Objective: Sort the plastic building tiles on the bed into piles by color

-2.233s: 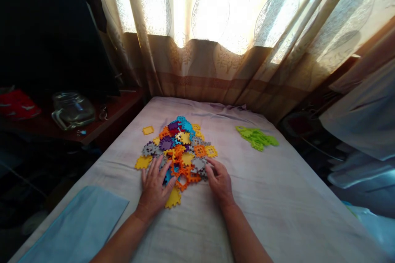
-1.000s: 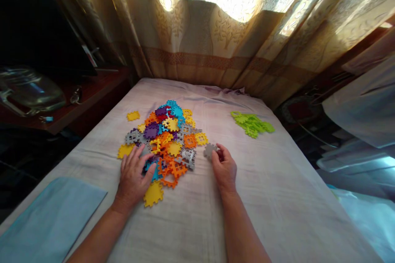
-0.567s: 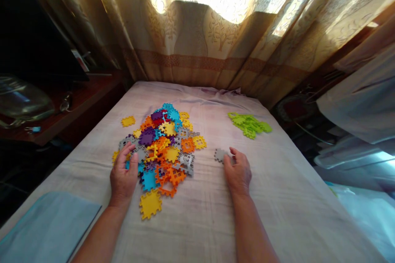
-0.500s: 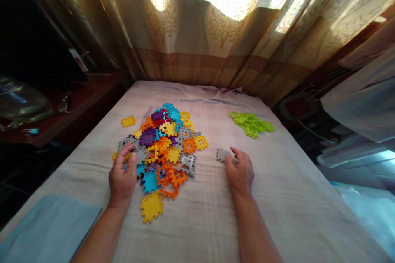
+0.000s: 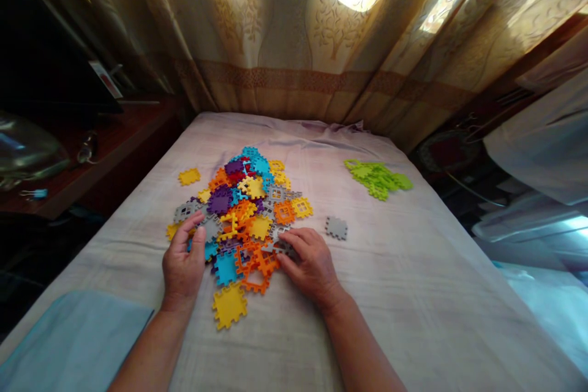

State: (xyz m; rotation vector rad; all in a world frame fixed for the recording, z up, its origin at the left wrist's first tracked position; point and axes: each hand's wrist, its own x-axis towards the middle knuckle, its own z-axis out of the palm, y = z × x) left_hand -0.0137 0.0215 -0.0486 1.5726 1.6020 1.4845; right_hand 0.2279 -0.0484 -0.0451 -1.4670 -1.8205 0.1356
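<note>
A heap of plastic interlocking tiles with toothed edges lies on the bed sheet, in orange, yellow, blue, purple, red and grey. My left hand point(image 5: 184, 260) rests at the heap's left side, thumb and fingers apart, beside a solid grey tile point(image 5: 212, 228). At the right side of the heap, my right hand point(image 5: 312, 263) has thumb and fingers around a grey window tile point(image 5: 286, 249), partly hidden by the fingers. A single grey tile point(image 5: 337, 228) lies flat on the sheet to the right. Nearest me is a yellow tile point(image 5: 229, 305).
Green tiles point(image 5: 379, 179) form a separate pile at the back right. One yellow tile point(image 5: 188, 177) lies apart at left. A light blue cloth-like item point(image 5: 68, 340) covers the front left corner. Behind the bed hangs a curtain point(image 5: 294, 43); a dark wooden desk point(image 5: 133, 135) stands at left.
My right hand has left the single grey tile on the sheet and moved left to the heap, onto a grey window tile. My left hand has barely moved. The view has tilted slightly down.
</note>
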